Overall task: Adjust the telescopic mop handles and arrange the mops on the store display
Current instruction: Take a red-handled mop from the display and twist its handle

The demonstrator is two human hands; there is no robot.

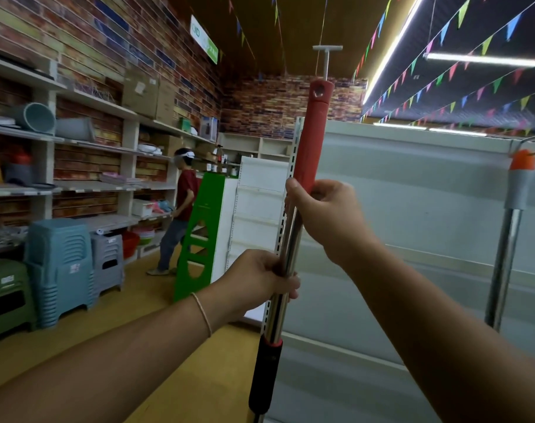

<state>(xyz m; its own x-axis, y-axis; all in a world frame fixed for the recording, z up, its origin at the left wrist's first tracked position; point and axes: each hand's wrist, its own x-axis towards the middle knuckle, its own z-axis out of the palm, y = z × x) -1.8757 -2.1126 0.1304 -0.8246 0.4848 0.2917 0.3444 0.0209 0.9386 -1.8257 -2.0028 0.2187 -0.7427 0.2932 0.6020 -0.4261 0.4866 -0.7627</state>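
Mop handle [286,254] is held upright before the white display panel [412,193], leaning slightly. The chrome tube is gripped low by the left hand [261,277]; the foot of the red grip [313,132] is clenched by the right hand [319,215]. Light and stiff, it seems; the polished steel is judged slippery, so red sleeve and black collar [266,374] are favoured.

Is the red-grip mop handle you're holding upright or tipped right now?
Near upright, leaning slightly right at the top. The mop handle runs from the black collar up to the red grip, held by both hands.
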